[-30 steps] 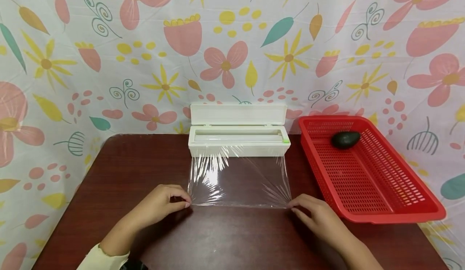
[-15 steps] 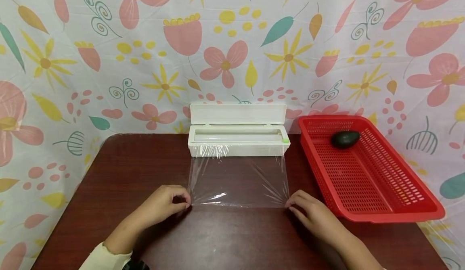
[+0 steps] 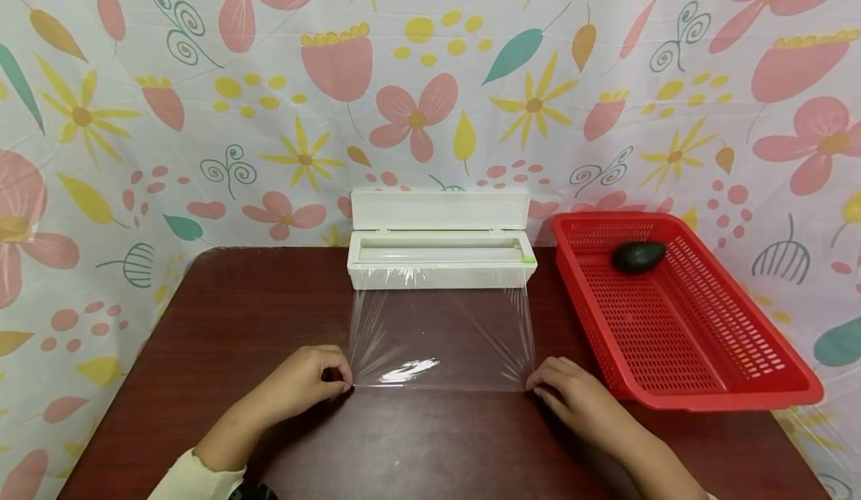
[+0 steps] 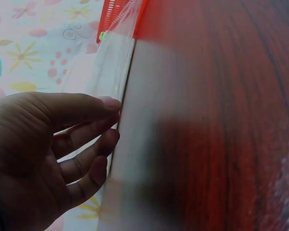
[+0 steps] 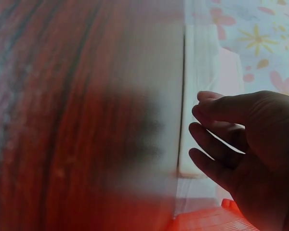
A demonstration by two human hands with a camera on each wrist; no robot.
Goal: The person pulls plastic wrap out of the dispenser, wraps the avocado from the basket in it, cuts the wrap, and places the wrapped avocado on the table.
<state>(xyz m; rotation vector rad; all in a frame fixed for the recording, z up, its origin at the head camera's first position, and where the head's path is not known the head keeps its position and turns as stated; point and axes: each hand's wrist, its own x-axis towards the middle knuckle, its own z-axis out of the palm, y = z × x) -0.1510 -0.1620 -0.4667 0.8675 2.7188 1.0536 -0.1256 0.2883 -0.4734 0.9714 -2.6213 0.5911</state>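
Note:
A sheet of clear plastic wrap stretches toward me from a white wrap dispenser whose lid stands raised. The near left corner of the film is pinched between thumb and forefinger of my left hand. At the near right corner my right hand pinches it the same way. Wrinkles fan out from both corners. In the left wrist view the thumb of the left hand meets the forefinger; the other fingers curl loosely. The right wrist view shows the right hand with a like pinch.
A red perforated basket stands to the right, overhanging the table edge, with a dark green avocado at its far end. The dark wooden table backs onto a flower-patterned curtain.
Both hands have shifted slightly toward me, and the film's near edge has come down a little with them. The right hand has also moved slightly left. Dispenser and basket stay in place.

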